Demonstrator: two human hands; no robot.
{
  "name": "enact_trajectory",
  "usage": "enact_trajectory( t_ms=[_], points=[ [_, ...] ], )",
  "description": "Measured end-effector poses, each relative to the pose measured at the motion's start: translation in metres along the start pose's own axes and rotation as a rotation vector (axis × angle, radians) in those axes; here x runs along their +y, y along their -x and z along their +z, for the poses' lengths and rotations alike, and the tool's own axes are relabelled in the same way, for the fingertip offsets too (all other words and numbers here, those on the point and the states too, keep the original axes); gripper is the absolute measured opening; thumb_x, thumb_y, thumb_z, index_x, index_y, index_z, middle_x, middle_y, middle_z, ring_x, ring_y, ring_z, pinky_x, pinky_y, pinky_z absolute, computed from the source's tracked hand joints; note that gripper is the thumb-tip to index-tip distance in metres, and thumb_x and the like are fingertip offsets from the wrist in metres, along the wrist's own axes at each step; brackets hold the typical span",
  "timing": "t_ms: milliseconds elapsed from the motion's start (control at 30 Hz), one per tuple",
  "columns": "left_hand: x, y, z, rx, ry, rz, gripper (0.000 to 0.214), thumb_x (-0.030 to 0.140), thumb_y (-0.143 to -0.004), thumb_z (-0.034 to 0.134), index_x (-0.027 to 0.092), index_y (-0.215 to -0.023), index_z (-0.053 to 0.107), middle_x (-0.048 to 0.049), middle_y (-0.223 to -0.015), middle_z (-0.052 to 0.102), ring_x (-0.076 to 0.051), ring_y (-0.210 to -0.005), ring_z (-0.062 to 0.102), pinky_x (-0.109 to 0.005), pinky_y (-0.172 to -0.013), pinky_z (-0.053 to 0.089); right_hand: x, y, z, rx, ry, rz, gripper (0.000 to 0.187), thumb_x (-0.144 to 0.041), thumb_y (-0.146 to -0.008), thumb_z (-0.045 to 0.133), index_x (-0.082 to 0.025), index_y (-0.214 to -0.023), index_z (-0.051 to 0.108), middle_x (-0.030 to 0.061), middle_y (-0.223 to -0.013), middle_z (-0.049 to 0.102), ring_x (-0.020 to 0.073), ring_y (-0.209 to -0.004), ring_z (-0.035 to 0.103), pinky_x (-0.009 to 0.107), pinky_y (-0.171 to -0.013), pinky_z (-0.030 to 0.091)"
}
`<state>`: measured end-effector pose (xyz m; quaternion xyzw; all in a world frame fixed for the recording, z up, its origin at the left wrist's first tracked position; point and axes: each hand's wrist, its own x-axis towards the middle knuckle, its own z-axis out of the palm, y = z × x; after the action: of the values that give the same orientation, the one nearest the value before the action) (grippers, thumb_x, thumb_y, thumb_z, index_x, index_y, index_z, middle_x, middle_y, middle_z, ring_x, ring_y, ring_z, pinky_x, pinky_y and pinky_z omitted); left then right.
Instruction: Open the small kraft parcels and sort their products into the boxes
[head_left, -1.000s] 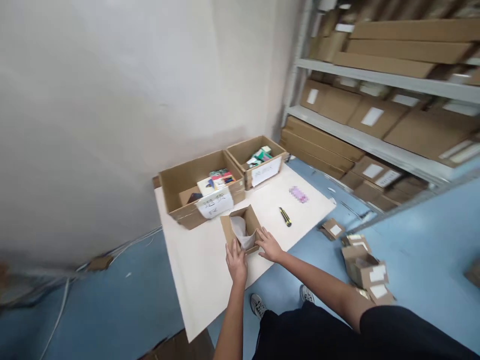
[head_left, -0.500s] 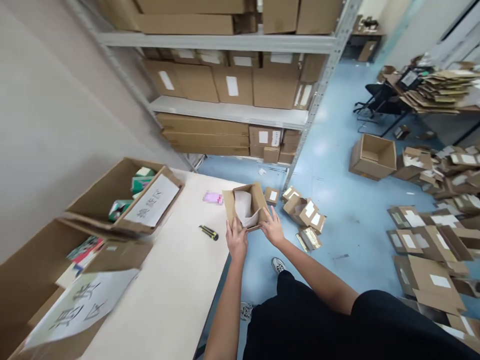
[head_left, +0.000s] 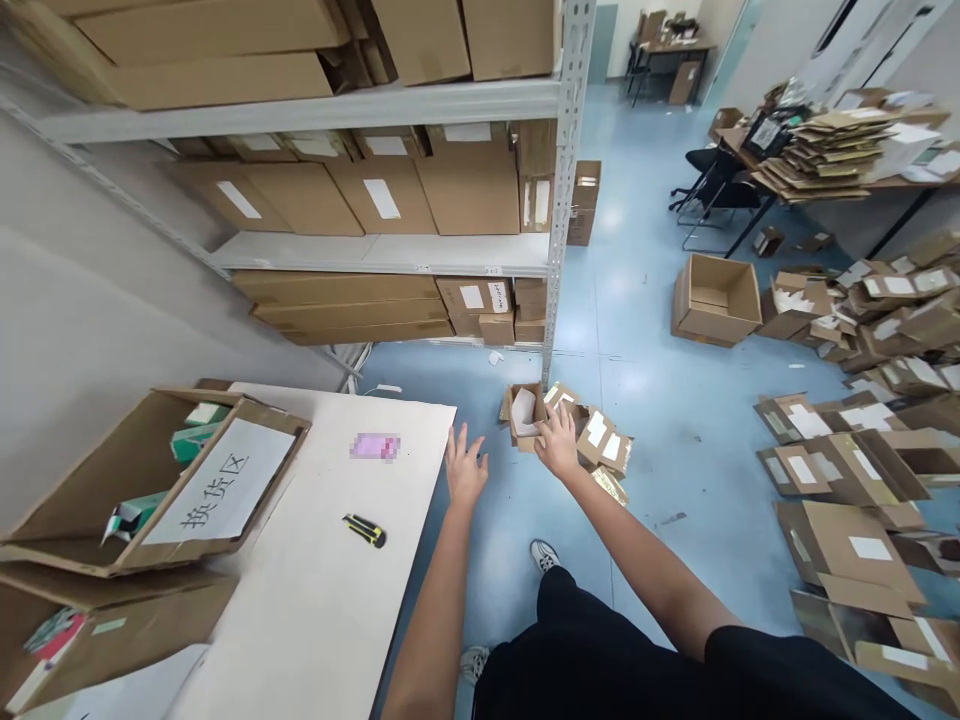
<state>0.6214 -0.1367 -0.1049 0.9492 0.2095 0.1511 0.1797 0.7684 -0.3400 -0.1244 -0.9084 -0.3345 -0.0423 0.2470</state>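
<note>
My left hand [head_left: 466, 468] hangs in the air just off the table's right edge, fingers spread and holding nothing. My right hand [head_left: 556, 440] reaches forward with its fingers apart. Beyond its fingertips is a small open cardboard box [head_left: 517, 432] with white lining inside, down by the other boxes on the floor; whether it rests or is still falling I cannot tell. On the white table [head_left: 315, 600] lie a yellow and black box cutter [head_left: 365, 530] and a blurred-out pink-purple item [head_left: 375, 446].
Two cardboard bins, one with a handwritten paper sign [head_left: 221, 482], line the table's left side. A metal shelf [head_left: 375, 255] full of boxes stands ahead. Opened boxes [head_left: 604, 440] lie on the floor by its post. More cartons [head_left: 847, 480] are heaped at right.
Both hands have let go of the small box, which has dropped away from me beside the floor boxes. My hands have moved apart. The view has turned to the right.
</note>
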Motion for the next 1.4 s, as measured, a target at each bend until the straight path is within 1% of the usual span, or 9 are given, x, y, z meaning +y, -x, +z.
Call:
enact_trajectory(
  t_ms=[167,400,533,667,833,1033,1133,1233,1400],
  points=[
    [-0.034,0.031,-0.011,0.037,0.006,-0.131,0.043,0.019,-0.092,0.062,0.023,-0.134,0.07,-0.0102,-0.166,0.045,-0.036,-0.161,0.027,-0.057,-0.127,0.038,-0.03,-0.002,0.019,-0.085,-0.098,-0.098,0.038,-0.014,-0.088,0.063,-0.018,-0.124,0.073,0.0165,-0.163,0.044,0.0389,-0.161,0.02,0.06,-0.121,0.036],
    [-0.067,0.1,-0.064,0.164,-0.043,-0.312,0.047,0.019,-0.092,0.061,0.024,-0.138,0.066,-0.0102,-0.167,0.044,-0.035,-0.16,0.029,-0.057,-0.126,0.039,-0.125,0.006,0.044,-0.235,-0.214,-0.275,0.043,-0.015,-0.09,0.061,-0.019,-0.133,0.069,0.0167,-0.164,0.044,0.0371,-0.16,0.023,0.057,-0.12,0.04],
    [-0.082,0.169,-0.109,0.299,-0.077,-0.44,0.045,0.019,-0.093,0.059,0.024,-0.137,0.065,-0.0104,-0.166,0.045,-0.034,-0.16,0.029,-0.058,-0.126,0.039,-0.202,0.026,0.052,-0.276,-0.275,-0.451,0.042,-0.016,-0.091,0.059,-0.02,-0.131,0.07,0.0158,-0.162,0.046,0.0371,-0.157,0.029,0.056,-0.118,0.043],
    [-0.1,0.274,-0.154,0.439,-0.123,-0.621,0.047,0.02,-0.094,0.058,0.024,-0.14,0.063,-0.0102,-0.166,0.044,-0.034,-0.16,0.03,-0.058,-0.125,0.04,-0.295,0.074,0.06,-0.34,-0.309,-0.681,0.044,-0.016,-0.092,0.059,-0.019,-0.135,0.069,0.0154,-0.164,0.044,0.0359,-0.157,0.029,0.053,-0.119,0.043],
    [-0.105,0.444,-0.199,0.607,-0.207,-0.907,0.046,0.021,-0.094,0.057,0.024,-0.14,0.064,-0.0107,-0.165,0.045,-0.035,-0.159,0.032,-0.057,-0.125,0.041,-0.412,0.187,0.069,-0.433,-0.388,-0.998,0.046,-0.018,-0.093,0.058,-0.018,-0.137,0.067,0.0163,-0.163,0.044,0.0368,-0.157,0.029,0.056,-0.121,0.04],
    [-0.069,0.658,-0.227,0.777,-0.307,-1.269,0.05,0.02,-0.092,0.059,0.023,-0.141,0.064,-0.01,-0.165,0.046,-0.035,-0.158,0.033,-0.056,-0.126,0.04,-0.523,0.374,0.078,-0.589,-0.488,-1.401,0.049,-0.019,-0.092,0.059,-0.018,-0.14,0.065,0.0171,-0.165,0.042,0.0388,-0.157,0.028,0.061,-0.122,0.037],
    [-0.035,0.756,-0.227,0.859,-0.347,-1.451,0.05,0.021,-0.092,0.058,0.023,-0.142,0.064,-0.0097,-0.166,0.045,-0.034,-0.158,0.033,-0.056,-0.127,0.038,-0.56,0.474,0.075,-0.685,-0.548,-1.573,0.048,-0.02,-0.092,0.059,-0.018,-0.139,0.066,0.0172,-0.163,0.043,0.0391,-0.156,0.03,0.062,-0.121,0.038],
    [0.006,0.839,-0.218,0.954,-0.376,-1.637,0.048,0.023,-0.093,0.058,0.022,-0.141,0.064,-0.0111,-0.165,0.046,-0.034,-0.157,0.034,-0.055,-0.127,0.038,-0.583,0.563,0.064,-0.778,-0.583,-1.734,0.049,-0.019,-0.092,0.059,-0.018,-0.14,0.066,0.0169,-0.162,0.044,0.0382,-0.155,0.032,0.06,-0.121,0.039],
    [0.066,0.927,-0.195,1.091,-0.41,-1.904,0.048,0.023,-0.093,0.058,0.022,-0.141,0.064,-0.0108,-0.164,0.046,-0.034,-0.156,0.035,-0.056,-0.127,0.038,-0.607,0.676,0.047,-0.933,-0.592,-1.972,0.052,-0.017,-0.09,0.059,-0.017,-0.141,0.065,0.0171,-0.164,0.041,0.0374,-0.156,0.03,0.059,-0.123,0.038]
  ],
)
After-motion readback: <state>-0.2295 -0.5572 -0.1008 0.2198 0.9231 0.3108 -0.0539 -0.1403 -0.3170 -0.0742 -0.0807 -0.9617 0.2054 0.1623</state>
